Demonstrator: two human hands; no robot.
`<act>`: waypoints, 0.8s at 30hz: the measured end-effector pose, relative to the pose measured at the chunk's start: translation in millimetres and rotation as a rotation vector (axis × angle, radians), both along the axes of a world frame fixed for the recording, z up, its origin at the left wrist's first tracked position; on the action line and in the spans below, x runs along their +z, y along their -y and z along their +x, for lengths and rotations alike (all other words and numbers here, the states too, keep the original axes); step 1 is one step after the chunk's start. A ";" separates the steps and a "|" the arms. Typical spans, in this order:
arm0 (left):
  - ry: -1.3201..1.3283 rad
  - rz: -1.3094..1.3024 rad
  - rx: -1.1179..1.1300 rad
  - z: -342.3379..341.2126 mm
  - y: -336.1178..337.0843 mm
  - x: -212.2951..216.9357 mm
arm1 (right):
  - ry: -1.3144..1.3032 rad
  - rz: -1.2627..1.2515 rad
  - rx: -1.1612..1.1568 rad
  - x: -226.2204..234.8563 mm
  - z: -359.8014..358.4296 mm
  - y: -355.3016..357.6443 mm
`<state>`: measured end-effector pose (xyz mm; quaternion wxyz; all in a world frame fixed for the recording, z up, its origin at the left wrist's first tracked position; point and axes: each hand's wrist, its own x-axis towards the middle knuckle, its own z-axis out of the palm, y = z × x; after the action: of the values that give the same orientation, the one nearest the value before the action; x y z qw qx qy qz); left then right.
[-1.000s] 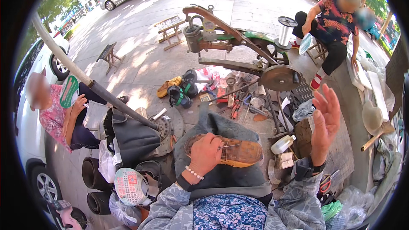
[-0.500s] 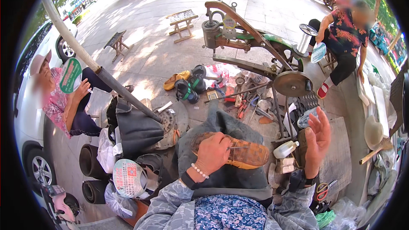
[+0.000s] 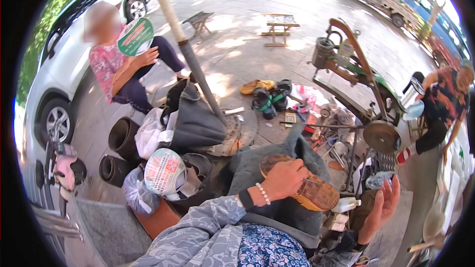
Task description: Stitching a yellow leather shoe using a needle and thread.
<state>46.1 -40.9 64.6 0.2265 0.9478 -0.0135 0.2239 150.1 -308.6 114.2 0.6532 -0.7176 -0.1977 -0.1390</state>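
Observation:
A tan shoe (image 3: 316,194) lies sole up across the dark apron (image 3: 247,168) on my lap, its brown sole worn and scuffed. My left hand (image 3: 283,180), with a beaded bracelet and a black wristband, rests over the middle of the sole. Its fingertips are pinched together; whatever is between them is too small to make out. To the right of the shoe, my right hand (image 3: 382,210) is raised, palm turned inward and fingers stretched up. Nothing shows in it. Beside it lies a white plastic bottle (image 3: 346,204).
A hand-cranked sewing machine (image 3: 366,69) stands ahead right. Tools (image 3: 326,143) and dark-and-yellow shoes (image 3: 269,96) lie on the ground. Black bags (image 3: 195,123), rolled material (image 3: 123,138) and a pole (image 3: 190,64) are at left. Seated people hold fans (image 3: 136,37) on both sides.
The view has swung left, so the scene sits further right. My left hand stays on the shoe with fingertips pinched; my right hand stays raised beside it.

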 end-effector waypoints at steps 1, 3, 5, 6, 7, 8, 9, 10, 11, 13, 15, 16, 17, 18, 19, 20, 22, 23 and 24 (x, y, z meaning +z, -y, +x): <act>-0.002 0.002 -0.019 -3.0 -0.5 -0.8 | -0.010 -0.031 -0.008 -2.3 -1.2 0.3; -0.013 0.004 -0.041 -5.3 -0.7 -2.6 | -0.027 -0.056 -0.017 -5.1 -1.8 -3.3; -0.015 0.004 -0.024 -6.6 -0.5 -3.6 | -0.037 -0.072 0.004 -11.3 -2.4 -2.8; -0.016 0.001 -0.033 -5.9 0.1 -3.6 | -0.047 -0.090 0.000 -14.4 -2.4 -1.7; -0.019 0.000 -0.035 -5.4 0.7 -3.5 | -0.050 -0.075 -0.001 -18.2 -2.0 -1.3; -0.010 -0.003 -0.043 -2.7 1.4 -2.2 | -0.051 -0.077 -0.019 -18.4 -2.5 -0.1; -0.002 -0.008 -0.056 0.3 2.4 -0.8 | -0.045 -0.061 -0.022 -17.6 -2.5 1.3; -0.003 -0.014 -0.086 2.7 2.0 0.5 | -0.039 -0.048 -0.032 -15.4 -2.6 2.7; 0.000 -0.002 -0.045 3.3 2.0 2.1 | -0.039 -0.045 -0.043 -7.8 -5.1 -1.1; 0.026 0.007 0.002 3.0 0.6 -1.2 | -0.103 -0.081 -0.028 -1.0 -3.2 -8.4; 0.026 -0.001 0.024 -0.1 -3.9 -2.5 | -0.089 -0.054 -0.020 -1.3 3.1 -14.9; 0.001 0.000 0.043 -2.2 -3.6 2.2 | -0.087 -0.040 -0.015 -4.1 5.6 -14.6; 0.007 -0.006 0.015 -1.3 -3.5 4.8 | -0.061 -0.050 -0.022 -5.9 4.8 -13.1; 0.004 -0.014 0.000 -0.1 -3.3 7.0 | -0.037 -0.059 -0.023 -5.9 3.5 -10.5; 0.000 -0.020 -0.010 1.6 -2.4 7.7 | -0.033 -0.062 -0.042 -3.6 1.1 -6.0; 0.003 -0.019 -0.021 2.8 -1.4 7.4 | -0.042 -0.070 -0.063 -0.8 -1.2 -2.6; -0.016 -0.069 -0.061 5.5 1.8 6.1 | -0.050 -0.075 -0.100 1.5 -1.6 1.0; -0.016 -0.072 -0.098 9.9 4.3 4.9 | -0.036 -0.090 -0.120 1.4 1.0 7.1; -0.009 -0.065 -0.068 8.8 6.2 6.1 | -0.027 -0.111 -0.148 5.1 0.5 13.9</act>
<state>54.9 -47.1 70.7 0.2646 0.9401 -0.0376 0.2119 150.6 -322.5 119.3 0.6030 -0.7672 -0.1428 -0.1658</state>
